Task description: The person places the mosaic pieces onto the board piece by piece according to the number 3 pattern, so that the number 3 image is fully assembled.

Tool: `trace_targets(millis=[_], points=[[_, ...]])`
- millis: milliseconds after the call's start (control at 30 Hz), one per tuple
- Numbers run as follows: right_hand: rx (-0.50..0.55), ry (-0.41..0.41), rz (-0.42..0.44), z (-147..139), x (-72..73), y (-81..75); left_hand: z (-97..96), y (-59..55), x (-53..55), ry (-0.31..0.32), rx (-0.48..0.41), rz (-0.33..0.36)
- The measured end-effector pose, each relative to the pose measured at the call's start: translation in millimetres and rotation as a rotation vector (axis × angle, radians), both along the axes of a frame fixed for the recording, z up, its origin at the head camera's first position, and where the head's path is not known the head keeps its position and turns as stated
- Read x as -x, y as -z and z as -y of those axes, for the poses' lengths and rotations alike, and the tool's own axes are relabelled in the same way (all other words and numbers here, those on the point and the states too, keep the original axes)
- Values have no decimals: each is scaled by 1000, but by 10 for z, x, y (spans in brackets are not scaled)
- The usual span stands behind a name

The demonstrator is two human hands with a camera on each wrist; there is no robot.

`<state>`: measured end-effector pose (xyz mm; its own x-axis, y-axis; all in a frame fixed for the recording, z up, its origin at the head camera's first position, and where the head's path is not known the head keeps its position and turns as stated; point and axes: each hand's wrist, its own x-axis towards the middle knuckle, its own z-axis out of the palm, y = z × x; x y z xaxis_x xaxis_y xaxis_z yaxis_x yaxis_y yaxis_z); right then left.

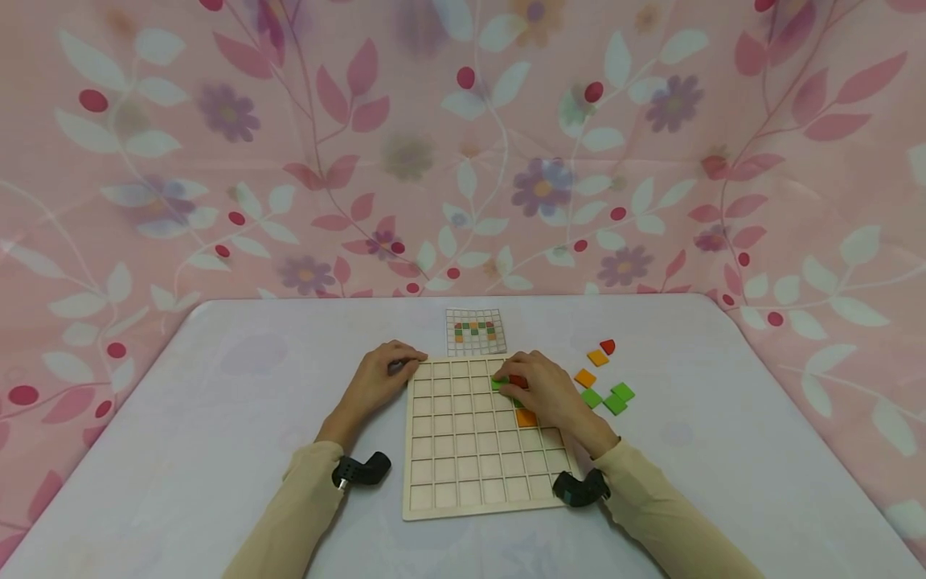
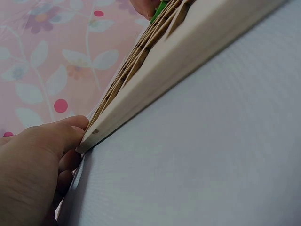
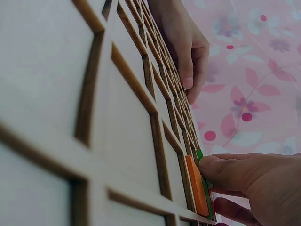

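White table (image 1: 217, 418) is bearing a pale wooden grid board (image 1: 463, 466), prob. light, stiff & sturdy; its rim is offering the best hold. Left hand (image 1: 378, 378) is pinching the board's far-left corner betw. thumb & fingers. Right hand (image 1: 541, 390) is gripping a green tile (image 1: 497, 385) w/ thumb & fingertips. Pattern card (image 1: 474, 341) is lying just beyond the board, showing coloured squares; no brand, label or legible writing is appearing. Green tile is sitting at the grid's far side, can't tell if seated; prob. v. light, stiff, slightly slick, so edges are giving surer purchase.
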<state>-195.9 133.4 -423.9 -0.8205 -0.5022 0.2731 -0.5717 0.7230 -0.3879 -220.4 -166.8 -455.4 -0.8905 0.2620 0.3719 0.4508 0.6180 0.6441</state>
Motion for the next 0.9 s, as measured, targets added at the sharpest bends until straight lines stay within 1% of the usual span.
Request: trace_targets(millis=[267,400,500,767,900], points=[[5,-3,12,1,-8,0,0,-4,-2,-3,1,12],[11,-7,18,-1,-10,-3,-2,1,-1,2,2,4],[12,-2,27,0,-14,-6,-2,4,-2,8,-2,-3],[9,10,41,7,-30,-18,-2,8,-3,6,-10,7],[9,8,41,10,-29,-21,6,16,-1,6,-7,-13]])
